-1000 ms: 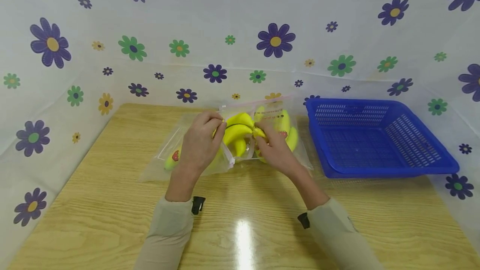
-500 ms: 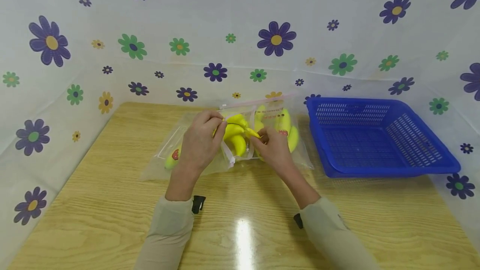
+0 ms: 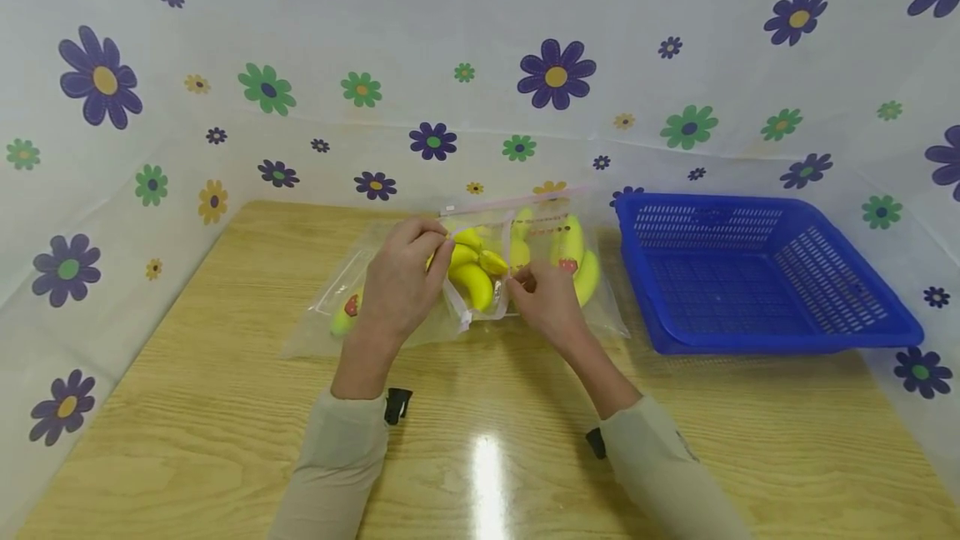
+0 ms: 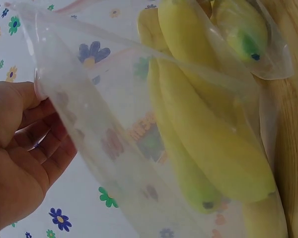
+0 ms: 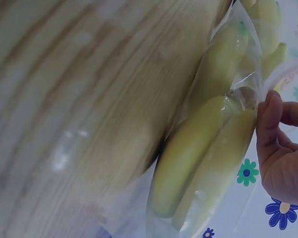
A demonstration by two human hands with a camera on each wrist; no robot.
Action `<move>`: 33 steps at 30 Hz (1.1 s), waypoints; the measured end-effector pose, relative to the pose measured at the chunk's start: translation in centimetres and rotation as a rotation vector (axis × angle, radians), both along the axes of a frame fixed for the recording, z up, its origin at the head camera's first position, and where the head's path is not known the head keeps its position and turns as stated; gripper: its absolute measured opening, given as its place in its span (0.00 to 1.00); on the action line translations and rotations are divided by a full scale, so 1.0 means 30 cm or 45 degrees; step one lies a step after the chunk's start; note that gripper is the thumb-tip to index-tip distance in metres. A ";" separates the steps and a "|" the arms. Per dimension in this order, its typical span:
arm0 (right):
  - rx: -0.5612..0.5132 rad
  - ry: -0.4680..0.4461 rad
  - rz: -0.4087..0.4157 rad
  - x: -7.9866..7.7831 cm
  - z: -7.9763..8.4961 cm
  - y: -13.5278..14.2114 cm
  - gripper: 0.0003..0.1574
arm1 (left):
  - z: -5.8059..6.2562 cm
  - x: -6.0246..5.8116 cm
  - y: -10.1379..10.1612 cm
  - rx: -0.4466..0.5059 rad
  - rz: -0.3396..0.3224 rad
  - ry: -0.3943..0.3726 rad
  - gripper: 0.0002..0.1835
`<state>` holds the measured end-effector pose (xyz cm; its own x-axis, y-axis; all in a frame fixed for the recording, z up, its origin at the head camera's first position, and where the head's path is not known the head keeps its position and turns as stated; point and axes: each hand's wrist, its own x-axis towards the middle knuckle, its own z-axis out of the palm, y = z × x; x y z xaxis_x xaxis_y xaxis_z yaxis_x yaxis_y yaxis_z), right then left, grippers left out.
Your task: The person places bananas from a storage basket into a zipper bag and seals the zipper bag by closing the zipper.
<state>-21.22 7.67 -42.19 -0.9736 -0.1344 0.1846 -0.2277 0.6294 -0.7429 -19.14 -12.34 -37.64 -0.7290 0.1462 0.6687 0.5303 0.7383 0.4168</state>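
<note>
Yellow bananas (image 3: 472,286) lie in clear plastic zip bagging (image 3: 309,342); I cannot tell whether it is one bag or two overlapping. Its mouth gapes in the middle, showing several bananas uncovered there. My left hand (image 3: 401,282) pinches the left lip of the mouth; the left wrist view shows that hand (image 4: 20,144) at the bag's edge, beside the film-covered bananas (image 4: 203,129). Over on the right side, my right hand (image 3: 551,294) pinches the opposite lip. Close up in the right wrist view, thumb and finger of that hand (image 5: 285,148) grip the film beside more bananas (image 5: 184,153).
A blue plastic basket (image 3: 750,340) stands on the wooden table (image 3: 225,423), to the right of the bagging. A flowered white cloth (image 3: 480,23) rises behind and along the sides. Light glares off the table's front.
My right hand has let go of a banana's stem end and now pinches the bag's lip. The bananas in the mouth have dropped lower and leftward. My left hand has stayed in place.
</note>
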 end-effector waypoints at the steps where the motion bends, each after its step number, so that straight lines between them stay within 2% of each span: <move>1: 0.006 -0.019 0.021 0.001 0.001 0.002 0.12 | 0.001 0.001 0.000 -0.001 -0.001 0.002 0.10; 7: 0.047 -0.249 0.149 0.013 0.009 -0.002 0.24 | 0.001 0.001 -0.003 0.004 0.001 0.006 0.09; 11: -0.024 -0.346 0.166 0.019 0.013 -0.009 0.20 | 0.001 0.001 -0.003 0.002 0.011 0.005 0.09; 16: -0.182 -0.341 0.151 0.021 0.007 -0.013 0.14 | 0.005 0.004 0.000 -0.006 0.015 -0.001 0.09; 21: -0.420 -0.319 0.137 0.017 0.009 -0.019 0.11 | 0.007 0.007 0.008 -0.010 0.015 0.009 0.08; 26: -0.657 -0.364 0.088 0.011 0.024 -0.027 0.11 | 0.006 0.015 0.008 -0.018 0.030 0.012 0.08; 29: -0.767 -0.346 0.070 0.006 0.033 -0.027 0.10 | 0.011 0.021 -0.001 0.047 0.048 0.020 0.09; 33: -0.881 -0.267 0.042 -0.002 0.053 -0.018 0.07 | 0.026 0.028 -0.021 0.243 0.060 0.037 0.09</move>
<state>-21.30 7.12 -40.60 -0.9953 -0.0845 0.0482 -0.0479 -0.0057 -0.9988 -18.31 -12.96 -36.85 -0.7119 -0.0191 0.7020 0.5108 0.6720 0.5362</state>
